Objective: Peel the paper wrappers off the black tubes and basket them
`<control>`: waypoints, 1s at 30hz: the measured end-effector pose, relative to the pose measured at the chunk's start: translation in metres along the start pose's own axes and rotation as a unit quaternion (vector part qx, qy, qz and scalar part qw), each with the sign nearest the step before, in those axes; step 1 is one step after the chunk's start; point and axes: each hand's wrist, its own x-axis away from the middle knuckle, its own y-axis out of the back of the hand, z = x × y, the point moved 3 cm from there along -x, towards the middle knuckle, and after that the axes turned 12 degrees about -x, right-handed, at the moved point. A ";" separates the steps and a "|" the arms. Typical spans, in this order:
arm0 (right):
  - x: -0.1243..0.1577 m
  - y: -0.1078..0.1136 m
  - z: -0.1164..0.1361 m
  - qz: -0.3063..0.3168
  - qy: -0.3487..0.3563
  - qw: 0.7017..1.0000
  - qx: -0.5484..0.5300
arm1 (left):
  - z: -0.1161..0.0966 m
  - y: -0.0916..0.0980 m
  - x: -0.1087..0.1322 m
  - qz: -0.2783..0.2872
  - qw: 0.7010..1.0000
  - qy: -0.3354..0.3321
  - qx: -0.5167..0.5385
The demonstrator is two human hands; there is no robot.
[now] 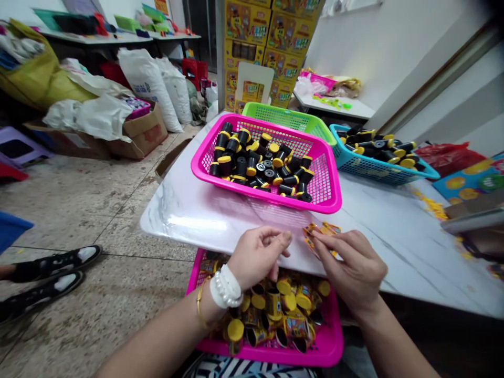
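My left hand, with a white beaded band at its wrist, hovers over the table's front edge. Its fingers are loosely curled and apart, and nothing shows in them. On the right, my right hand pinches a small orange-and-yellow printed label between thumb and fingers, just above the tabletop; more such labels lie beside it. Beyond both hands stands a pink basket of black canisters with yellow lids. Below the table edge, a second pink basket contains similar canisters wrapped in printed labels.
A blue basket of black-and-yellow canisters stands at the right, with a green basket behind the pink one. Yellow printed boxes are stacked at the back. White sacks and cartons line the left. A person's shoes show on the floor.
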 end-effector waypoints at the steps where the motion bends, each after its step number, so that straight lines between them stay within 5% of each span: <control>1: -0.001 0.000 0.011 -0.002 0.033 0.999 -0.007 | 0.000 -0.002 -0.005 0.004 1.000 -0.009 0.010; 3: -0.001 -0.003 0.028 0.007 0.085 0.996 -0.026 | 0.001 -0.002 -0.012 -0.003 0.999 -0.021 0.024; 5: -0.002 -0.008 0.032 0.006 0.061 0.996 -0.068 | 0.001 0.001 -0.015 -0.028 0.999 -0.025 0.030; 9: -0.005 -0.024 0.012 0.022 -0.192 0.962 -0.195 | 0.002 0.007 -0.014 -0.039 0.999 -0.035 -0.015; 12: -0.009 -0.040 0.000 0.075 -0.279 0.926 -0.245 | 0.001 0.011 -0.018 -0.070 0.991 -0.068 -0.086; 19: -0.020 -0.054 -0.003 0.054 -0.227 0.959 -0.162 | -0.007 0.029 -0.028 -0.257 0.921 -0.154 -0.248; 24: -0.024 -0.055 0.007 0.082 -0.185 0.965 -0.170 | -0.005 0.030 -0.024 -0.180 0.957 -0.152 -0.172; 30: -0.015 -0.064 0.007 0.080 -0.171 0.976 -0.105 | -0.001 0.035 -0.017 -0.236 0.944 -0.135 -0.189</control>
